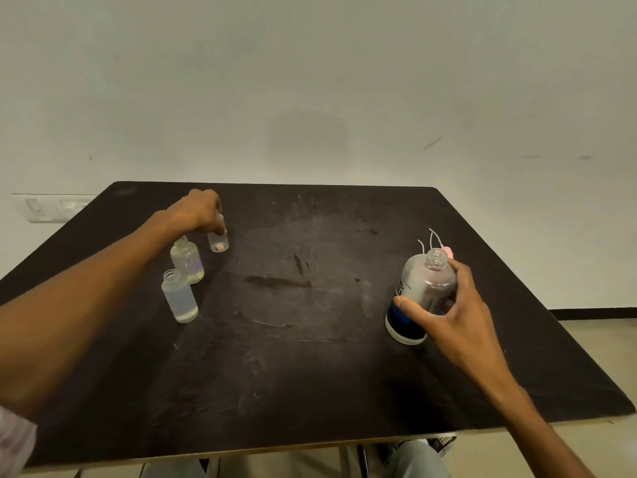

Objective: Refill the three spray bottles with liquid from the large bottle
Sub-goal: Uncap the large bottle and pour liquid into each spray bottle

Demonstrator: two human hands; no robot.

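While the right hand [451,305] wraps its fingers [410,307] around the uncapped large bottle [418,298], tilted on the right of the dark bench [310,357], the left hand [198,212] pinches the top of the farthest small spray bottle [218,238] on the left. Two more open small bottles stand just beside it, one behind [187,259] and one nearer [180,295]. Pink spray tops with white tubes [444,246] lie behind the large bottle. A wall socket [51,208] sits beyond the bench's left edge.
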